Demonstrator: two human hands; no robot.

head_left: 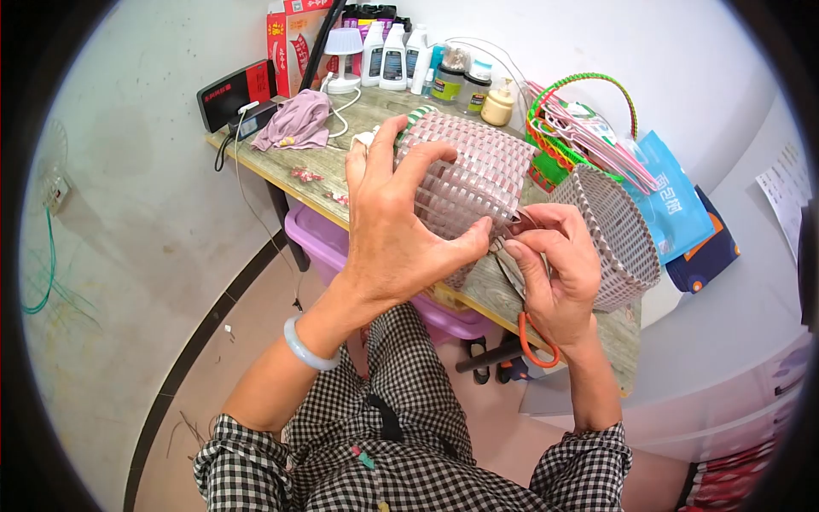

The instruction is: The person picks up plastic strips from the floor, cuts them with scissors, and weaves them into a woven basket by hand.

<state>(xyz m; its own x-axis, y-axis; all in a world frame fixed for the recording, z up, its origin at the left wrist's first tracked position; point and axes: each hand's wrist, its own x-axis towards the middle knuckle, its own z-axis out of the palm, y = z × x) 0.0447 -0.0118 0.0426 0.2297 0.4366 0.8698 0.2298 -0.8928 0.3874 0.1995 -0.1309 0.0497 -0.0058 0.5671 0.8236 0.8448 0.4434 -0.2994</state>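
A woven basket [473, 162] of pink, grey and white plastic strips lies tilted on its side at the table's front edge. My left hand [384, 213] grips it, thumb near the lower corner and fingers spread over the woven side. At that corner, my right hand [559, 256] pinches a thin plastic strip [522, 220] between thumb and forefinger. Scissors with orange handles [537, 341] lie under my right hand, their blades partly hidden by it. Just right of it stands a second woven basket [601, 226] in grey and white.
On the wooden table [375, 107] are white bottles [393, 58], jars [448, 84], a small lamp [344, 47] and a pink cloth [294, 119]. A green-rimmed basket [546, 145] holds pink hangers, beside a blue bag [670, 205]. Below sits a purple bin [316, 239].
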